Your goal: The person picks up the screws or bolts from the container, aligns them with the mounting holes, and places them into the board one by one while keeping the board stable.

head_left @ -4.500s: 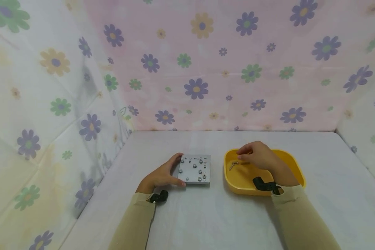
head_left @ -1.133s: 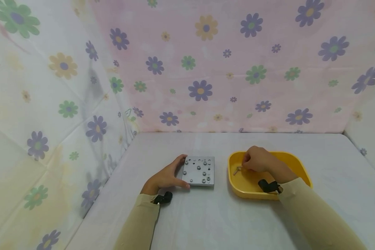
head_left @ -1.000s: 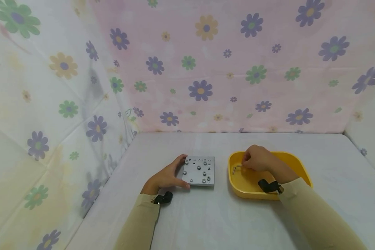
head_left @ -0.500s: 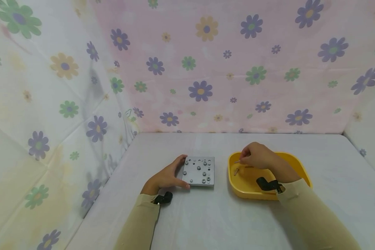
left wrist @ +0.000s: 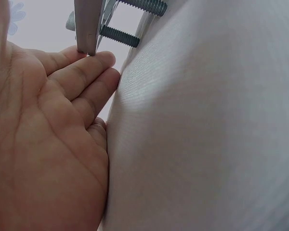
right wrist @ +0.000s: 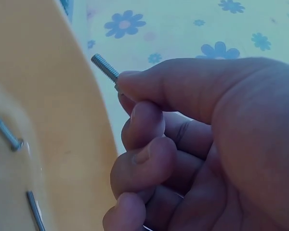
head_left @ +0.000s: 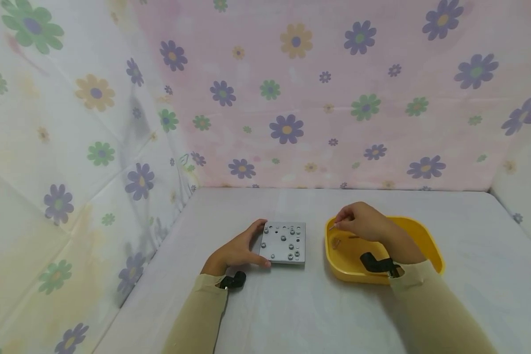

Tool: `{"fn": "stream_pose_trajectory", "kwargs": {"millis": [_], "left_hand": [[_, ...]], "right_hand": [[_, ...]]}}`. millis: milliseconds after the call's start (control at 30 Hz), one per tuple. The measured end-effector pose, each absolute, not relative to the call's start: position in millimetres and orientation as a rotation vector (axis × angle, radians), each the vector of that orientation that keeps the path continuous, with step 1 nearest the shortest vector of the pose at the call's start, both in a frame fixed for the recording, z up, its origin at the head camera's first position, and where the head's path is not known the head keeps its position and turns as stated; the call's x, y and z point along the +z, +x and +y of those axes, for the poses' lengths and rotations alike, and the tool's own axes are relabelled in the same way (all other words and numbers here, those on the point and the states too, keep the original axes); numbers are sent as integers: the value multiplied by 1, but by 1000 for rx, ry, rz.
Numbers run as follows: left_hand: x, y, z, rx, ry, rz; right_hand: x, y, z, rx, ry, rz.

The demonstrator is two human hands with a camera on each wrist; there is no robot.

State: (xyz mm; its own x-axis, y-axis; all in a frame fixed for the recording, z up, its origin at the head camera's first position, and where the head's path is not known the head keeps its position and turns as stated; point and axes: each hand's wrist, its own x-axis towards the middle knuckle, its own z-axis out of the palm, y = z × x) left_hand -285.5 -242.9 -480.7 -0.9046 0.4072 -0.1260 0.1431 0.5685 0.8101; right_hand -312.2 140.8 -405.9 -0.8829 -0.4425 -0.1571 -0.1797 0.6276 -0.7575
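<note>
A square grey metal plate [head_left: 283,242] with several holes and screws lies on the white table. My left hand [head_left: 235,250] holds it by its left edge, thumb at the near corner; in the left wrist view the plate's edge [left wrist: 85,29] rests on my fingertips [left wrist: 94,62], with screw shanks [left wrist: 118,36] below it. My right hand [head_left: 360,222] hovers over the yellow tray [head_left: 425,241] and pinches a small screw [head_left: 333,227]; the screw's threaded end [right wrist: 105,67] pokes out between thumb and forefinger. More screws [right wrist: 7,130] lie in the tray [right wrist: 43,120].
Floral cloth walls [head_left: 287,98] close in the table on the left, back and right. The white tabletop [head_left: 301,305] stretches bare in front of the plate and tray. Black wrist camera mounts [head_left: 376,263] sit at both cuffs.
My right hand picked a screw out of the tray and has lifted it slightly, toward the tray's left rim. The left hand and plate stayed put.
</note>
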Motion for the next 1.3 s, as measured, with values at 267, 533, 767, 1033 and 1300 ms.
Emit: {"fn": "stream_pose_trajectory", "kwargs": {"millis": [267, 533, 767, 1033, 1300], "left_hand": [[-480, -285, -242, 1215, 426, 2521], [-480, -285, -241, 1225, 428, 2523], [-480, -286, -243, 1229, 442, 2520], [-482, -289, -239, 1208, 450, 2539], [-482, -288, -241, 1203, 453, 2533]], "right_hand": [[-407, -306, 133, -1232, -558, 2508], [-407, -304, 125, -1277, -588, 2515], [-406, -302, 120, -1291, -606, 2536], [-401, -299, 118, -1329, -609, 2546], [-402, -296, 109, -1341, -593, 2519]]}}
